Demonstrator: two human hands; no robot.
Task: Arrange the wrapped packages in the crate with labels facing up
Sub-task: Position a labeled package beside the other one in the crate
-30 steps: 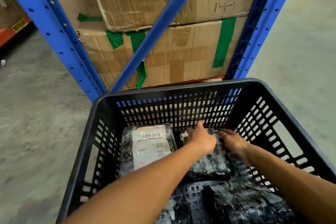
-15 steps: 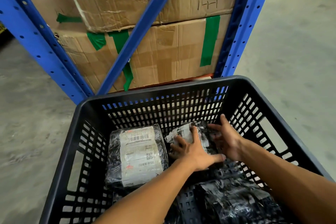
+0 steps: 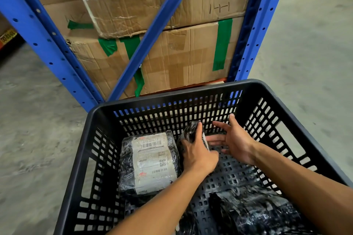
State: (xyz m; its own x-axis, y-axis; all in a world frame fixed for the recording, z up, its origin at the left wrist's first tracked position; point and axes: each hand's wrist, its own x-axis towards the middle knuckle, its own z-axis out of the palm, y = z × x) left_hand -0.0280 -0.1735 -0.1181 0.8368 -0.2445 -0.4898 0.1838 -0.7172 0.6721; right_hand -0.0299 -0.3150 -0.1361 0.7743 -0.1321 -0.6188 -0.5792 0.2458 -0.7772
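Observation:
A black slotted crate [image 3: 172,99] fills the lower half of the view. One black wrapped package [image 3: 150,162] lies flat at its far left, white label up. Beside it, my left hand [image 3: 198,154] grips a second black wrapped package [image 3: 192,131], which stands tilted up on edge near the far wall. My right hand [image 3: 236,143] hovers just right of that package with fingers spread, touching or almost touching it. Another black wrapped package [image 3: 256,213] lies at the near right of the crate, with no label showing.
Blue rack uprights [image 3: 254,30] and a diagonal brace [image 3: 152,32] stand directly behind the crate. Taped cardboard boxes [image 3: 181,57] are stacked on the rack. Bare concrete floor [image 3: 305,47] lies on both sides of the crate.
The second package went from lying flat under both hands to standing tilted on edge in my left hand. My right hand came off it and opened. The view shifted slightly.

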